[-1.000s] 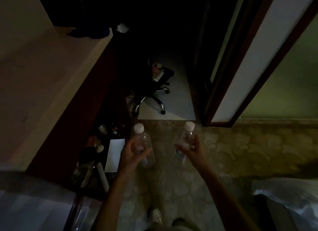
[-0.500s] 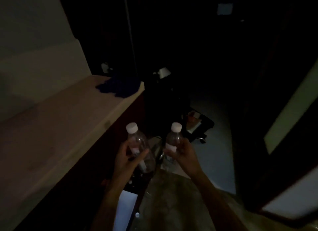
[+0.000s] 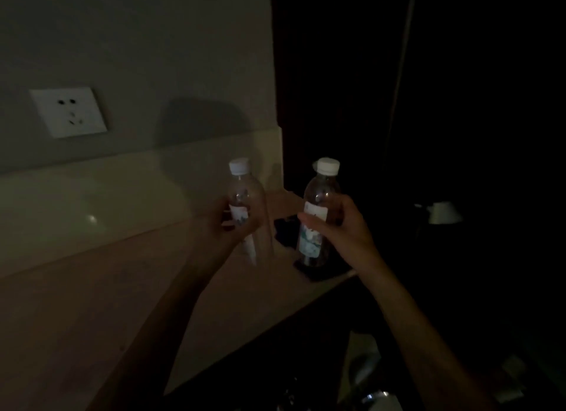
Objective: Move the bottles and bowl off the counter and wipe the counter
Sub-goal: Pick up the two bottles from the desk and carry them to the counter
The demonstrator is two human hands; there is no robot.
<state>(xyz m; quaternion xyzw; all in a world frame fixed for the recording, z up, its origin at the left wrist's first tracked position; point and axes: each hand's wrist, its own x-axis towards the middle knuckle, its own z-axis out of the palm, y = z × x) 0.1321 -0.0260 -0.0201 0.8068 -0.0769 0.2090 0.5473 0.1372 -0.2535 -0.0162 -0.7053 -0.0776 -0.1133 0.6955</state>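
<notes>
Item 1: left bottle, clear plastic, white screw cap, pale label around the middle; blurred, nearly upright, its base tipped slightly to the right. Held in the air above the counter, in front of the backsplash.

Item 2: right bottle, clear plastic, white cap, white-and-blue label on the lower body; upright, held over the counter's right end, above a dark cloth.

Left hand: forearm reaches up from the lower left, fingers wrapped around the lower half of the left bottle, gripping it. Right hand: forearm reaches in from the lower right, fingers and thumb curled around the middle of the right bottle, gripping it. The 2 bottles sit side by side, apart from each other.

Surface: pale wood-toned counter with a light backsplash and a dark front edge; the dark cloth lies at the far right end. Whether either bottle touches the counter cannot be told, though both appear lifted.

Room: very dim. A white wall socket is mounted on the grey wall above the backsplash. To the right is darkness, with a small pale lamp-like shape.
</notes>
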